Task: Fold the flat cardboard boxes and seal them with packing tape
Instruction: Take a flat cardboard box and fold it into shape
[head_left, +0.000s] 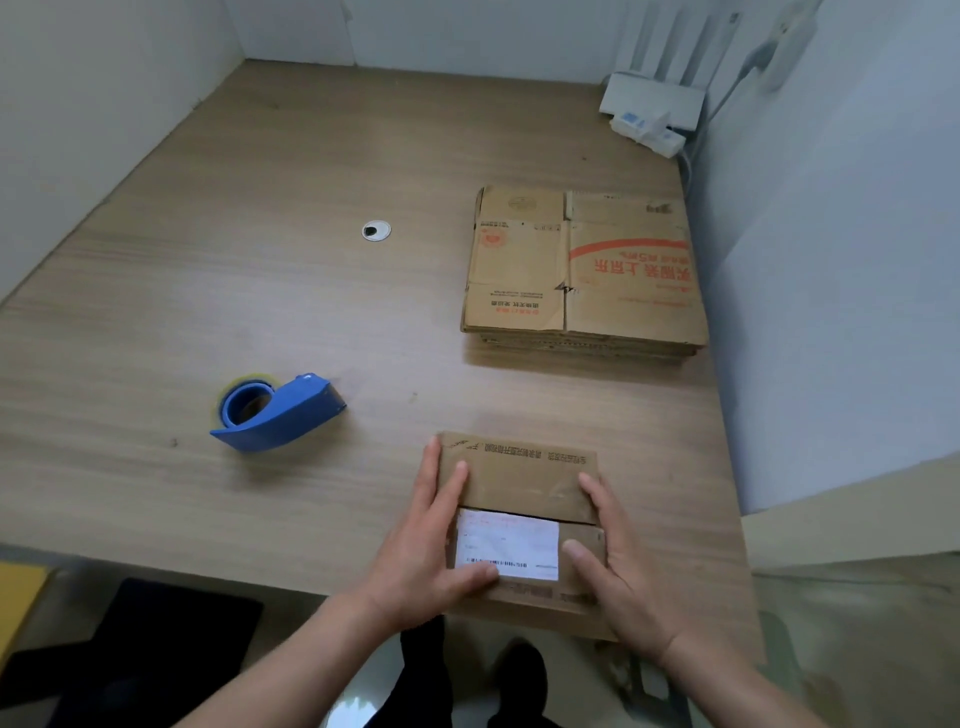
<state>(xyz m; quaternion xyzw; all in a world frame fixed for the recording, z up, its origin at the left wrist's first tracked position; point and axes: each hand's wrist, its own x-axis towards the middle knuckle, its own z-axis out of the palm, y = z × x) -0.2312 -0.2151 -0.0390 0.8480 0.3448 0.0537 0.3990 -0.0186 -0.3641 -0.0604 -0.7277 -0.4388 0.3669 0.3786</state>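
Soft even daylight; faint shadows; edges blurred, warped.

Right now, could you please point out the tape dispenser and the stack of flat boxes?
tape dispenser (296, 411), head view, blue body.
stack of flat boxes (582, 267), head view, top sheet.

Light wood-grain bench (260, 234), bounded by white walls (78, 78) at left, back and right. Round cable grommet (376, 230) set in bench top, mid-left of centre, pale ring with dark opening. White router (654, 98) in far right corner, antennas (670, 36) upright against wall. Small white boxes (647, 127) with blue marks just in front of router, touching it. Below near bench edge: yellow object (21, 597) at far left, partly cut off; dark flat shape (156, 649) beside it, blurred; pale glossy floor (353, 701).
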